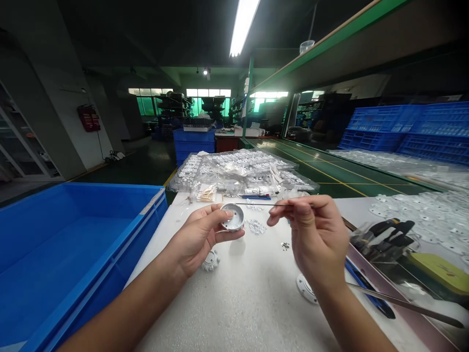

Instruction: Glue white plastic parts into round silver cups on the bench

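Note:
Between the thumb and fingers of my left hand (198, 237) is a round, cup-shaped metal part (234, 217), its hollow side turned toward me. My right hand (315, 239) pinches a thin dark rod (264, 204), whose far end reaches to the rim of the round part; whether it touches cannot be told. Below my left hand a scalloped white metal part (210, 261) lies on the white table (234, 303). A flanged disc (307, 288) with holes is partly hidden by my right wrist. Small white pieces (256, 226) and a few tiny metal bits (285, 246) lie between the hands.
A large blue bin (80, 230) stands at the left. Bagged white parts (238, 166) are piled at the back, with cotton swabs (207, 194) and a blue pen (256, 197) before them. On the right are a tool tray (388, 239), a yellow-lidded box (441, 271) and many white parts (421, 215).

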A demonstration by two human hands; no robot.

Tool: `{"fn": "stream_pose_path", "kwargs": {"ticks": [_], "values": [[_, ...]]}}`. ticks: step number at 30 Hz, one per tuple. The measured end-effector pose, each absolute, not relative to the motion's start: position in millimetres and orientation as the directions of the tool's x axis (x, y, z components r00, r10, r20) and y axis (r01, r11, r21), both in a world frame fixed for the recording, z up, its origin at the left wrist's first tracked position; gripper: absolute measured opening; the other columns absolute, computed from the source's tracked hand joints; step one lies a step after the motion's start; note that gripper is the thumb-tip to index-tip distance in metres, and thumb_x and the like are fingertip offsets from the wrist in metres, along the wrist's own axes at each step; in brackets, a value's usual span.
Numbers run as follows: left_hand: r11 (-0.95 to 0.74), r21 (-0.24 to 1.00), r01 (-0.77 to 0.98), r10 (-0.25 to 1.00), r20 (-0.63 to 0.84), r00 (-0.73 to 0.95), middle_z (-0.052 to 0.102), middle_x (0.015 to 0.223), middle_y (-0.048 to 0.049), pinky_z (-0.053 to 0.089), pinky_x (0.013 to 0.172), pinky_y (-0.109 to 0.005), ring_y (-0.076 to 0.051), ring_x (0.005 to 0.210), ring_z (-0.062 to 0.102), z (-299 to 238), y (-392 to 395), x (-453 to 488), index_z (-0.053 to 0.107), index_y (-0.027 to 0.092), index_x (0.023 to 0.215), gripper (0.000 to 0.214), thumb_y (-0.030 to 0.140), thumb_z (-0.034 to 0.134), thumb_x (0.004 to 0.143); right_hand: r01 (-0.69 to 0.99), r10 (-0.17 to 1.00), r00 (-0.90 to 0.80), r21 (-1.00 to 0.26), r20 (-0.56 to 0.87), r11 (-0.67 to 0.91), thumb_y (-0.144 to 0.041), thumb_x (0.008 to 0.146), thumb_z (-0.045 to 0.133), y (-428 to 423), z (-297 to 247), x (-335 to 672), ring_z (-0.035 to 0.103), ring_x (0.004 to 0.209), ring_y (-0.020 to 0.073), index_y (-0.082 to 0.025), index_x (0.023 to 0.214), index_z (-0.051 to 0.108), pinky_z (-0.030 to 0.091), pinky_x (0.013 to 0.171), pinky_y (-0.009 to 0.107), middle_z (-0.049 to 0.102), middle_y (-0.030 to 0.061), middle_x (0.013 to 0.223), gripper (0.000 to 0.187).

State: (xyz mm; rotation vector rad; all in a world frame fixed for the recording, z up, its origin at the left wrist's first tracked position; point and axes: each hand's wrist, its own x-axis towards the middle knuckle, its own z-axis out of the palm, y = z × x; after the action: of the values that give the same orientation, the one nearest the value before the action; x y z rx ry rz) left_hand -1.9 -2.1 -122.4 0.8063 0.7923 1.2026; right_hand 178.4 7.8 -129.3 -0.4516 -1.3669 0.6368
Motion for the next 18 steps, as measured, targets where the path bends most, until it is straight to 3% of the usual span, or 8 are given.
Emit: {"fn": "stream_pose_path", "kwargs": {"ticks": [5,18], "values": [[0.153,0.892,-0.426,0.981,-0.085,0.173,0.062,0.095,-0.0065,0.06,0.077,-0.032,-0.017,0.088,0.06,-118.8,-5.1,-2.0,0.061,0.012,0.093,0.011,0.014,0.062,0.083,-0.138,0.625,-0.002,-0.619,0.781,0.773,-0.023,0.095,0.051,2.3,-132.3,172.3,0.064,0.068,0.0152,-0.02,0.093,0.054,0.054,0.063,0.032,0.066,0.0015,0.08,0.005],[0.164,0.89,-0.426,0.978,-0.091,0.187,0.061,0.095,-0.0066,0.06,0.078,-0.035,-0.017,0.086,0.06,-121.2,-3.8,-0.6,0.06,0.011,0.092,0.01,0.013,0.063,0.083,0.018,0.573,0.021,-0.574,0.819,0.819,-0.018,0.094,0.052,2.3,-136.6,174.6,0.065,0.067,0.0137,-0.02,0.093,0.055,0.054,0.064,0.029,0.067,0.0006,0.08,0.004]]}}
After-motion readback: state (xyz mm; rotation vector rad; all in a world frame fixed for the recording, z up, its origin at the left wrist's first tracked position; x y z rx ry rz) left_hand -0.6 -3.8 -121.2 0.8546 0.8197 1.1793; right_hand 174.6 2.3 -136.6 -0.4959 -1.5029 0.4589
